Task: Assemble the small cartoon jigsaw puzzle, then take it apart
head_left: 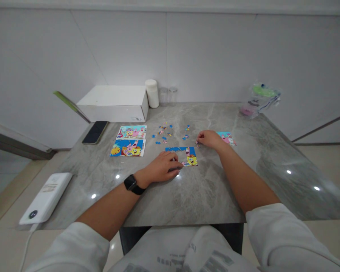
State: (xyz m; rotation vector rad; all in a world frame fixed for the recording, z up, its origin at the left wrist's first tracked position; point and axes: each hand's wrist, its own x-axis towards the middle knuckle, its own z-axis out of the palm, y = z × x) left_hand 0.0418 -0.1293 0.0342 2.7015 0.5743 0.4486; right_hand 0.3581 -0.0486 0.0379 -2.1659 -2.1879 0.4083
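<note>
Puzzle (192, 160) sits mid-frame on the desk (212, 192). Your left hand (164, 167) curls loosely at its edge, likely to steady it; I can't tell if it grips. Your right hand (210, 139) pinches a piece (197, 144).

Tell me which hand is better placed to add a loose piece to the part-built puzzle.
Probably the right hand: its fingertips are at a small piece, by the far right corner of the puzzle. The left hand is at the puzzle's left side, perhaps better suited to steadying it.
</note>
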